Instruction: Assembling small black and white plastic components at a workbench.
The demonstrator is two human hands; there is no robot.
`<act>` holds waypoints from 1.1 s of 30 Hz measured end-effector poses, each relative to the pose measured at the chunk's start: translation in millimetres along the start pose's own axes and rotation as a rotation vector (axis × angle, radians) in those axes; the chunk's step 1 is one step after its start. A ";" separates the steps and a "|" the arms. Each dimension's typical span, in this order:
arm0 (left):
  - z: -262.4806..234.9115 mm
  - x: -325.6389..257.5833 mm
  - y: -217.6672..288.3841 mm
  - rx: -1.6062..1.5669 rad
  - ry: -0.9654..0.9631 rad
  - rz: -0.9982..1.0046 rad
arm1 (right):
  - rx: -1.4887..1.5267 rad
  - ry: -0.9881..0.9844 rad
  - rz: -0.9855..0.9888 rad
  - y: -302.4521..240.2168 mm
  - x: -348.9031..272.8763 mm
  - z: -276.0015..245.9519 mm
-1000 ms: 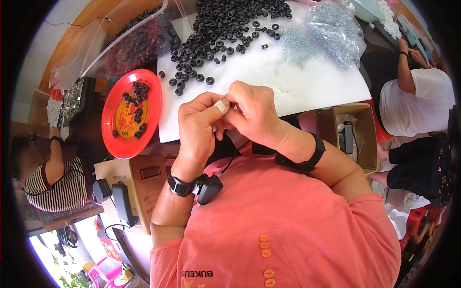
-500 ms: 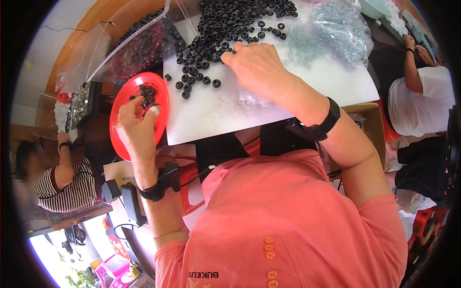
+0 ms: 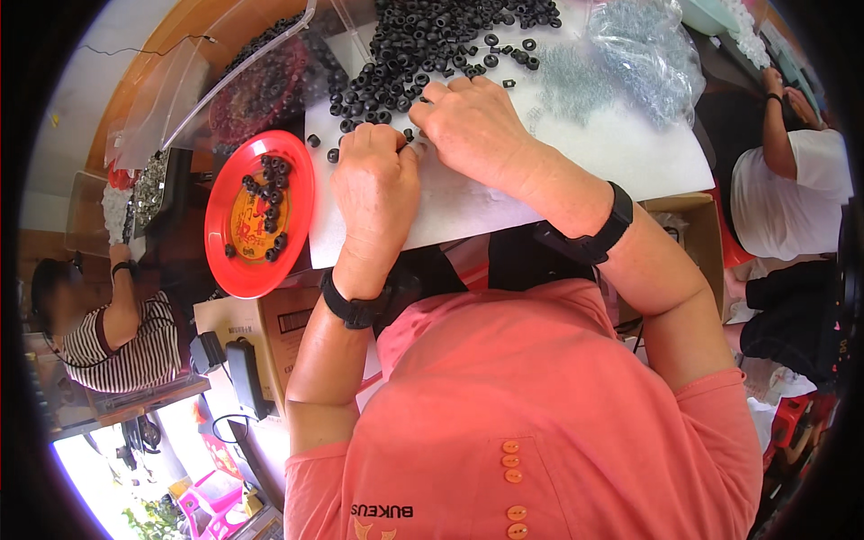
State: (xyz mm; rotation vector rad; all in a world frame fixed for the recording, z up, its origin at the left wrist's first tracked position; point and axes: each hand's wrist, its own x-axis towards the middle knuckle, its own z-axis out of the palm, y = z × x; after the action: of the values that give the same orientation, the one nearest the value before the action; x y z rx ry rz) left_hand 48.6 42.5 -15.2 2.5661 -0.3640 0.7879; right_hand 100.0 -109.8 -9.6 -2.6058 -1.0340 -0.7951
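Small black bead-like rings (image 3: 423, 45) lie heaped on a white sheet (image 3: 558, 171) at the far middle. At the near edge of the heap my right hand (image 3: 472, 117) rests with curled fingers, their tips partly hidden. My left hand (image 3: 373, 184) is beside it, closed, its thumb and forefinger toward the right hand. A black ring (image 3: 409, 135) shows at these fingertips, but how it is held is hard to see. To the left, a red oval plate (image 3: 304, 211) with a yellow printed middle carries several more black rings.
A clear plastic bag (image 3: 643, 54) and many tiny glinting pieces (image 3: 571, 90) lie right of the heap. Clear plastic bins (image 3: 202, 90) stand at the far left. A cardboard box (image 3: 697, 238) is below the sheet's right side. Co-workers sit at left (image 3: 126, 346) and right (image 3: 787, 189).
My left hand has left the red plate and moved right to the heap, beside my right hand. The rings on the plate are now uncovered. The right hand has shifted only slightly.
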 end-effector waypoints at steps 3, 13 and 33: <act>-1.3 -2.6 -2.3 -0.020 0.011 -0.018 | 0.007 0.058 -0.061 0.7 0.2 5.9; -8.4 -9.4 -0.9 0.193 0.040 0.029 | 0.023 0.068 -0.095 -3.9 1.4 11.4; -35.0 -20.1 11.5 -0.833 -0.106 -0.500 | 0.829 0.075 0.137 -0.6 -5.7 -10.2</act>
State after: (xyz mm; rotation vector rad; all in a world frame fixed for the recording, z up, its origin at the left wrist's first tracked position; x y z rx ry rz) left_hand 11.8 51.4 2.9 1.7856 -0.0418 0.2285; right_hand 92.0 -116.6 -4.4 -1.8897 -0.8916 -0.3162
